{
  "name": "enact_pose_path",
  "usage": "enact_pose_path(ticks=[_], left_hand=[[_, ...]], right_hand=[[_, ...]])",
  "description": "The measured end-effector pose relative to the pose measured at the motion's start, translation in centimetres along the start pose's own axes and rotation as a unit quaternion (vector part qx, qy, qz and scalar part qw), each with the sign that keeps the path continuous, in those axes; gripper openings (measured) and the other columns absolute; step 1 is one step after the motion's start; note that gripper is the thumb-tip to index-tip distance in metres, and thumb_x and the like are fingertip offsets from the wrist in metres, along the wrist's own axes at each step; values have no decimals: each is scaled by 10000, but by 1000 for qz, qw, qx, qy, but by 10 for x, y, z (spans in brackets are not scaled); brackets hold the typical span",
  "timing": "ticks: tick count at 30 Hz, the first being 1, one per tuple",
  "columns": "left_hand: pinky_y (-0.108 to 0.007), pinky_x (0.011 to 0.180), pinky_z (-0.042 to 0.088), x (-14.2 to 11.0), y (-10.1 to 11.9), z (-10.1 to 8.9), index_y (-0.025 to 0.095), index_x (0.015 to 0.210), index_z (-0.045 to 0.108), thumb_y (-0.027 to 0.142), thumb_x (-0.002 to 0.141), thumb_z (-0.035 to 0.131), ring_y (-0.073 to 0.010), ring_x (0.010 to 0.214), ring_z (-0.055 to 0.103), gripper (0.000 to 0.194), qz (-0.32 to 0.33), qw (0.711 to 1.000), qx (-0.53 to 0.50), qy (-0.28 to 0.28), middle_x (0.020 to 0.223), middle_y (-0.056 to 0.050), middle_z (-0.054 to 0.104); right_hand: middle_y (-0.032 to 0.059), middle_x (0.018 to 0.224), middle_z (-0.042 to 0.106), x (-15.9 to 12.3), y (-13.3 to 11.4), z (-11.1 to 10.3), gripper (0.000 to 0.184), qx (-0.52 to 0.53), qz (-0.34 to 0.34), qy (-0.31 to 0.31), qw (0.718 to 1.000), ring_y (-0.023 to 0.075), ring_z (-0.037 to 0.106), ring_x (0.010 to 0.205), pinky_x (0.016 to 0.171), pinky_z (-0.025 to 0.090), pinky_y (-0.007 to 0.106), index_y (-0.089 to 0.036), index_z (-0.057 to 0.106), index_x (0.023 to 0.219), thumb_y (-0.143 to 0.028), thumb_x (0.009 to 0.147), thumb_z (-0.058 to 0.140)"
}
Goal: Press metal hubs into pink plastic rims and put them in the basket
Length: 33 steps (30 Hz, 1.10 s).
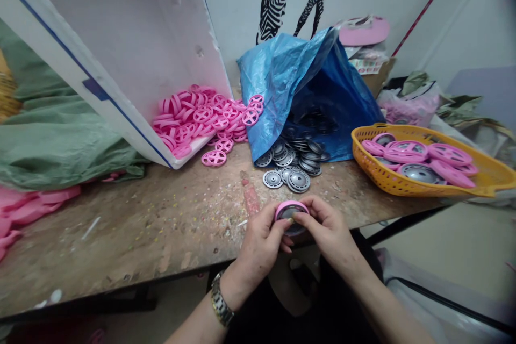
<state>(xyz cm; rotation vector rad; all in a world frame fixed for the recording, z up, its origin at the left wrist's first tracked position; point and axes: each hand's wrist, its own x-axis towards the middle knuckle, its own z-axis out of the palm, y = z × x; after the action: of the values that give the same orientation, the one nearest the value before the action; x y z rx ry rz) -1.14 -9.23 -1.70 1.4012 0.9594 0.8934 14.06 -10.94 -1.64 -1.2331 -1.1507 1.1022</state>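
Observation:
Both hands hold one pink wheel [291, 214] with a grey disc set in it, just off the front edge of the worn wooden table [161, 226]. My left hand [260, 244], with a metal watch at the wrist, grips its left side. My right hand [328, 231] grips its right side, thumb on the rim. Beyond the hands, grey hub discs [288, 169] spill from a blue plastic bag [298, 86]. Pink spoked wheels [205, 118] spill out of a tipped white box [121, 48].
A yellow basket [492, 174] at the right holds several assembled pink and grey wheels. Green cloth [48, 140] and pink pieces lie at the left. A cardboard box and bags stand behind the blue bag, against a wall with a zebra picture.

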Motion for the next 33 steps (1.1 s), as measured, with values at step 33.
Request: enact_pose_path(ticks=[33], left_hand=[[-242,494,537,3,6,11,233,1365,517,216,897,508,-122,524,577,468,25,998,46,-39,785,-5,627]], right_hand=[[-14,788,639,-3,-9,-6,119,-24,-30,18,999,158,570,748,698,466,272,-206,640,886,-288,799,643]])
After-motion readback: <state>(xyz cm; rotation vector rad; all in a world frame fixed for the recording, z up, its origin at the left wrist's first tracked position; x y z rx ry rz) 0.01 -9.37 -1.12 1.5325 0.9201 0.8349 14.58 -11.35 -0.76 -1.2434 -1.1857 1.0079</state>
